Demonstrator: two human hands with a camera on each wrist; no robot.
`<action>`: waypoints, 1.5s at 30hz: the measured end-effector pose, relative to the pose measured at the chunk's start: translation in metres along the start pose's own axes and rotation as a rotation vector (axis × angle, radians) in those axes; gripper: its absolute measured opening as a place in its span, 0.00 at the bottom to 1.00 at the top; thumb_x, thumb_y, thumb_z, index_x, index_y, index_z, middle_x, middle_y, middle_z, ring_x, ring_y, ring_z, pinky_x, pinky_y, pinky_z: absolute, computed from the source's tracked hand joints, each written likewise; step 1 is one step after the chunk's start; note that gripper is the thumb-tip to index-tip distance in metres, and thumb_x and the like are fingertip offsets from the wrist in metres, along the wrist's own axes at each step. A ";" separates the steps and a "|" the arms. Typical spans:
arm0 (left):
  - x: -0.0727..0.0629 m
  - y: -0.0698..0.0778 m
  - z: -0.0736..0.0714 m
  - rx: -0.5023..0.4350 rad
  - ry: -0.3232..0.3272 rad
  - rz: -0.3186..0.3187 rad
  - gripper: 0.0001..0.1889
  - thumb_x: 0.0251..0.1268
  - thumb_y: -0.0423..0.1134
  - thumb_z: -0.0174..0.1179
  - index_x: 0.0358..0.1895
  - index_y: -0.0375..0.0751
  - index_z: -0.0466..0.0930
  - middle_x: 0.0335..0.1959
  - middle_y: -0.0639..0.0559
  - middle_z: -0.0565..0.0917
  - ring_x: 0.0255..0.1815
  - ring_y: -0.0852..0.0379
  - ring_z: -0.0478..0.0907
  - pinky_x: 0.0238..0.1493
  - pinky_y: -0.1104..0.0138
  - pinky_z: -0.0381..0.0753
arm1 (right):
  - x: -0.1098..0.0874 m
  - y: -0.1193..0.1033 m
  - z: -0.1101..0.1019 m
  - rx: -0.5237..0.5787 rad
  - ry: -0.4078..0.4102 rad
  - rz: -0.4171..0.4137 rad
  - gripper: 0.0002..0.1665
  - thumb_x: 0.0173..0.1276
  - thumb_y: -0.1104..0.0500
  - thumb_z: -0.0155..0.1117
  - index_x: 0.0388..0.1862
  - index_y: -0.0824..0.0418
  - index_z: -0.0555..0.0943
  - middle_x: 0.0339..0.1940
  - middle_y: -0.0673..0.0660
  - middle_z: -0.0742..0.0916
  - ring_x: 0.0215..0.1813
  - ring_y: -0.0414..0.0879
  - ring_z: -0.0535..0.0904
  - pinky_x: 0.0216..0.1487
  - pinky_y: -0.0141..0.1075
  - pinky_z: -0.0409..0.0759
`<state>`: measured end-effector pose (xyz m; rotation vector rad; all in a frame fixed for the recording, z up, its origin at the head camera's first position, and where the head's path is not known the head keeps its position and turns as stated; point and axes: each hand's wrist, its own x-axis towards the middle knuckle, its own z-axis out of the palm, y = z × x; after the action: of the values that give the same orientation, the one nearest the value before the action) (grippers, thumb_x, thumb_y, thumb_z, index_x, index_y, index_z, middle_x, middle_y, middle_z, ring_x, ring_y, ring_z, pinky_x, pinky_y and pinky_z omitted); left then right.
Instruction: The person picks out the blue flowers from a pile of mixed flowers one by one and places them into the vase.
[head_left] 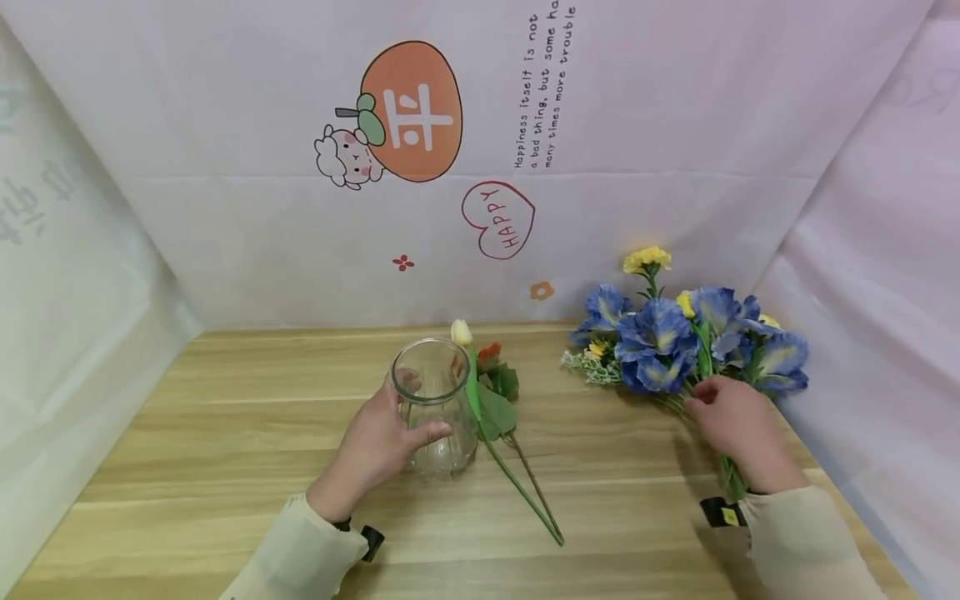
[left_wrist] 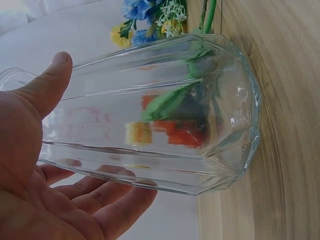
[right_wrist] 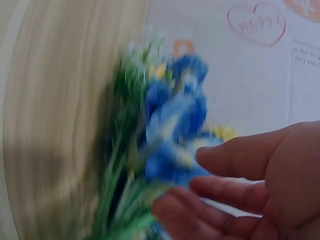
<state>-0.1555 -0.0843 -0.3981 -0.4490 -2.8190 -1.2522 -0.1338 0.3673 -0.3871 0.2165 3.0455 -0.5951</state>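
Note:
Left of the table's middle, a clear glass vase [head_left: 453, 454] stands upright, mouth up. My left hand [head_left: 375, 437] holds it from the left side, thumb across the near side and fingers around the far side; the left wrist view shows its faceted glass [left_wrist: 115, 110]. Over at the right lies a bunch of blue artificial flowers [head_left: 656, 346] with yellow blooms and green stems. My right hand [head_left: 735, 421] is over those stems, its fingers loosely bent. In the right wrist view, thumb and fingers are apart beside the blurred blue petals [right_wrist: 177, 120], with nothing between them.
Just right of the vase lie a cream tulip [head_left: 461, 333] and a red flower [head_left: 489, 354] with green leaves, their stems crossing toward the front of the wooden table [head_left: 247, 433]. A printed white cloth [head_left: 247, 242] hangs behind, with more cloth at both sides.

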 end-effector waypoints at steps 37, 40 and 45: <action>-0.002 0.002 0.004 -0.015 0.030 -0.030 0.41 0.50 0.50 0.78 0.66 0.44 0.66 0.64 0.39 0.75 0.63 0.39 0.73 0.60 0.44 0.72 | 0.004 0.033 -0.003 -0.030 -0.131 0.130 0.20 0.70 0.62 0.48 0.15 0.55 0.68 0.15 0.53 0.70 0.16 0.46 0.66 0.19 0.40 0.67; -0.002 0.002 0.004 -0.015 0.026 -0.031 0.42 0.50 0.51 0.78 0.66 0.45 0.66 0.64 0.39 0.76 0.63 0.40 0.73 0.60 0.44 0.72 | 0.003 0.032 -0.005 -0.033 -0.081 0.102 0.20 0.69 0.63 0.47 0.14 0.54 0.67 0.15 0.53 0.69 0.16 0.47 0.65 0.19 0.40 0.66; -0.001 0.001 0.004 -0.011 0.031 -0.030 0.42 0.50 0.53 0.77 0.66 0.45 0.65 0.65 0.40 0.75 0.63 0.39 0.73 0.60 0.44 0.72 | -0.001 0.025 -0.007 -0.037 0.061 0.065 0.23 0.70 0.62 0.45 0.13 0.53 0.63 0.12 0.49 0.64 0.14 0.44 0.58 0.18 0.39 0.59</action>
<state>-0.1535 -0.0814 -0.4001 -0.3863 -2.8049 -1.2686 -0.1296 0.3924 -0.3898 0.3374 3.0906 -0.5380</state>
